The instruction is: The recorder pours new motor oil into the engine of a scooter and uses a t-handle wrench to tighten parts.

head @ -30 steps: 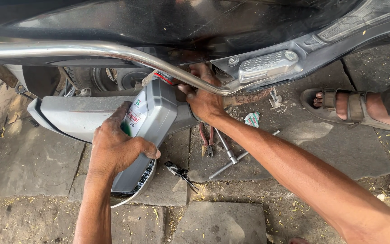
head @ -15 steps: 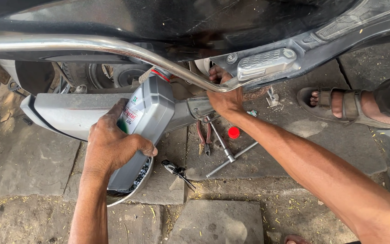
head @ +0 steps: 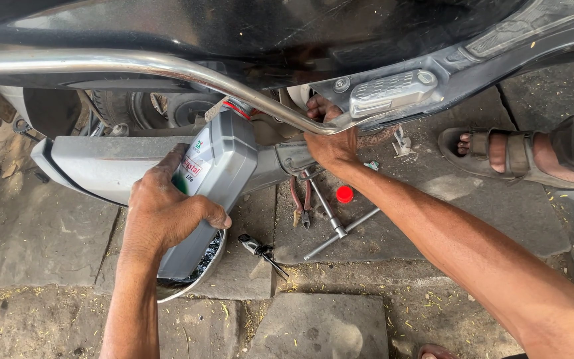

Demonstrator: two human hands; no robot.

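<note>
Fingers (head: 200, 211) of left hand (head: 164, 213) clamped round grey bottle (head: 217, 176) | right hand (head: 330, 143) grip unclear

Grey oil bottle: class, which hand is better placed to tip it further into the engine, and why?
Left. The left hand already wraps the grey oil bottle, whose red neck points up toward the engine. The right hand rests beside the filler area, not on the bottle.

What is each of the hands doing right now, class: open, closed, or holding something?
Left hand: closed around the tilted grey oil bottle.
Right hand: reaching into the motorbike's underside; grip cannot be told.
</note>
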